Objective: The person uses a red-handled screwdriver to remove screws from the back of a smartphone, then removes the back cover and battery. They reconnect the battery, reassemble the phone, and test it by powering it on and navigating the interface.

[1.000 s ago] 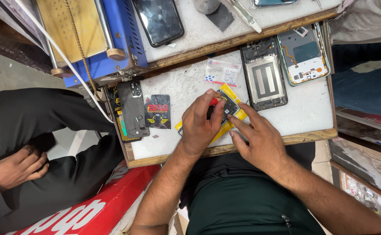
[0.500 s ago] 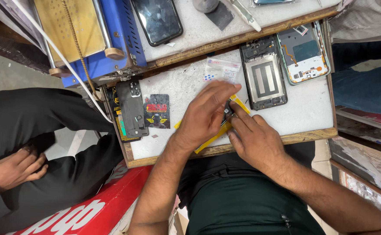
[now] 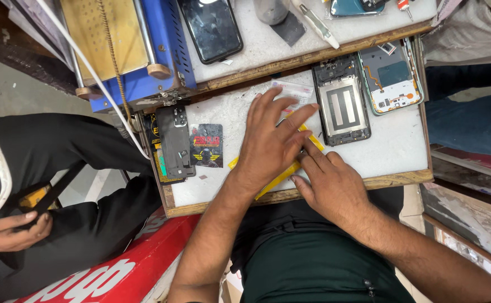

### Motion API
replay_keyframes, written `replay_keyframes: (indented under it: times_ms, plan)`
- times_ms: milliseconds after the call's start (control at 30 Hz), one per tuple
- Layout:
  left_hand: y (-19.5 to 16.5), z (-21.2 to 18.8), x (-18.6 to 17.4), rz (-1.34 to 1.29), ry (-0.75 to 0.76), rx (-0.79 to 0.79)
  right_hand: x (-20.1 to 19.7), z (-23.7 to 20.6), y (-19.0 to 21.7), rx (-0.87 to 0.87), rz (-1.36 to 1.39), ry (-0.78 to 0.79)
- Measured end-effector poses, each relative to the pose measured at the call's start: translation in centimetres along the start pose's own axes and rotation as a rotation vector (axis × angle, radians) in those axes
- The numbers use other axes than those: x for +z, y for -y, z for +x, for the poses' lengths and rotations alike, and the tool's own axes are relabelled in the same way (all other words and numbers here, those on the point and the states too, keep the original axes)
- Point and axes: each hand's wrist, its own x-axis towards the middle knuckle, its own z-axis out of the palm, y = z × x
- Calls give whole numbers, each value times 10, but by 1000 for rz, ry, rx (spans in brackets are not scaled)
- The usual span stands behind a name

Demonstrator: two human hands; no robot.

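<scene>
Left hand: the left hand (image 3: 268,146) lies palm down on the yellow packet (image 3: 279,171), fingers spread and stretched out flat, gripping nothing; a second ago the same fingers were curled around a small dark part with a red tip, and that part no longer shows.
Right hand: the right hand (image 3: 329,182) rests just beside the left, its fingers extended and pressed on the packet's right end, touching the left hand; whether anything sits under the fingertips cannot be told.
Yellow packet: it lies slantwise on the white work board (image 3: 391,146), near the front wooden edge, mostly covered by both hands; earlier more of its upper end showed.
Clear plastic sleeve: the clear sleeve (image 3: 293,90) lies just beyond the left fingertips, unmoved.
Phone frames: a dark phone frame (image 3: 343,104) and a white opened phone back (image 3: 391,78) lie side by side to the right, where they were before.
Left of the board: a black phone shell (image 3: 175,140) and a dark card (image 3: 206,145) sit near the blue machine (image 3: 155,50).
Bystander: another person's hand (image 3: 10,230) rests on a dark trouser leg at far left.
</scene>
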Motion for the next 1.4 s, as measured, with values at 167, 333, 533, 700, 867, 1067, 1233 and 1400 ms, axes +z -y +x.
replay_keyframes:
  times_ms: [167,333,533,700,867,1067,1233,1400]
  plan:
    - [-3,-5,-1,-50,-63,131,-1,-4,3,-10,11,-31]
    - [-7,-9,1,-171,20,43,1,-12,6,-49,-9,-118]
    - [-10,-8,2,-176,36,-96,0,-17,10,-35,44,-149]
    - [-7,-8,2,-14,-61,101,-1,-18,10,-29,33,-134]
    - [-1,-13,0,-59,-19,147,-1,-17,11,-28,37,-134]
    - [4,-17,4,-9,-64,144,-4,-13,14,-29,16,-133]
    - [17,-48,-7,-399,-401,-271,-6,-7,12,-67,9,-141]
    - [51,-87,-41,-436,-605,-237,-5,2,9,-67,-25,-126]
